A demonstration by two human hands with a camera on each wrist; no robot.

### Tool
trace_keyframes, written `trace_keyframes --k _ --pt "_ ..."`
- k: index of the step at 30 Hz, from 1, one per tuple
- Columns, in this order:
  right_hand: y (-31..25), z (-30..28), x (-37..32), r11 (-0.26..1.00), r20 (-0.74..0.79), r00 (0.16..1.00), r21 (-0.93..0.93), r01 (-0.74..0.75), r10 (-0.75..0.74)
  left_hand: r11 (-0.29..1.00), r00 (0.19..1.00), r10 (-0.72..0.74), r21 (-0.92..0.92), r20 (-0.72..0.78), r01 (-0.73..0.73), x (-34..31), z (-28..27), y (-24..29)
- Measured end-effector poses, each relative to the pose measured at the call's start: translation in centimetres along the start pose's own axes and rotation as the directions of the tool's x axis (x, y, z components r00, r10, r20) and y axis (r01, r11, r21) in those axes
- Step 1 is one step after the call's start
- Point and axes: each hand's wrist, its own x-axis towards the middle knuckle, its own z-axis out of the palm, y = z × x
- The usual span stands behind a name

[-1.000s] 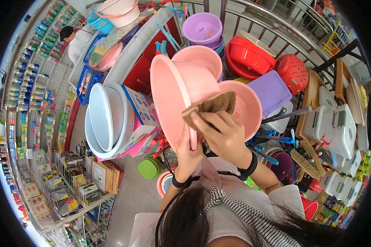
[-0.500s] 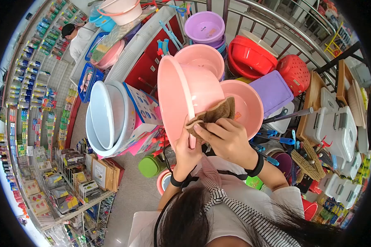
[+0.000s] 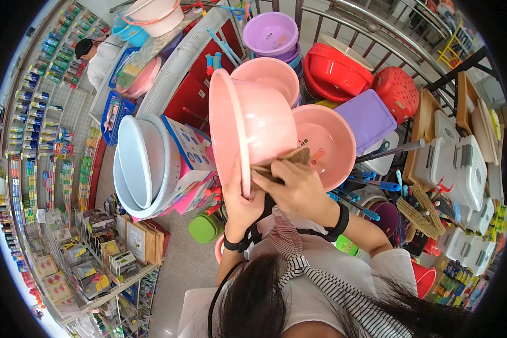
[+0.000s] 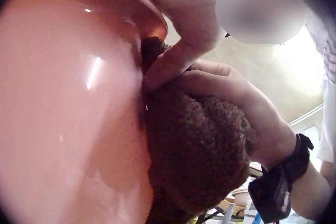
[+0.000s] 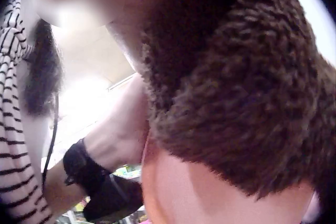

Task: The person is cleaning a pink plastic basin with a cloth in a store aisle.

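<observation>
While the cloth (image 3: 292,158) is held by fingers of the right hand (image 3: 298,188) against the tilted basin (image 3: 259,124), gripped at its rim by the left hand (image 3: 243,204), it could be wrenched free by a hard rub onto the stack (image 3: 327,141) behind.

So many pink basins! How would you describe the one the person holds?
Below the metal railing, plastic basins are piled up. The pink basin nearest the person stands tipped on its edge. Unlike its pink neighbours, the left hand grips its rim and the right hand presses a brown cloth against it.
</observation>
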Motion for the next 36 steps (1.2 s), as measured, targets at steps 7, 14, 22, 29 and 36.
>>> trace_keyframes --k 7,14,22,29,36 --pt "0.8 -0.2 1.9 0.987 -0.173 0.974 -0.023 -0.156 0.150 0.987 0.998 -0.019 -0.162 -0.059 0.009 -0.8 -0.4 -0.6" --pt "3.0 -0.4 0.2 0.985 -0.096 0.985 -0.081 -0.150 0.142 0.941 0.995 -0.040 -0.337 -0.093 0.007 -0.7 -1.2 -1.8" --pt "0.9 1.3 -1.4 0.997 -0.041 0.998 -0.073 -0.040 0.038 0.960 0.961 -0.184 -0.250 -0.207 0.130 0.1 -1.1 -1.1" --pt "-1.4 1.9 -0.7 1.000 -0.055 0.998 -0.014 -0.002 0.001 0.862 0.927 -0.283 -0.489 -0.246 0.133 0.4 -1.0 -0.7" --pt "-2.2 2.3 1.2 0.996 -0.171 0.983 -0.057 -0.071 0.061 0.921 0.926 -0.215 -0.379 -0.309 0.087 1.2 -0.4 0.0"
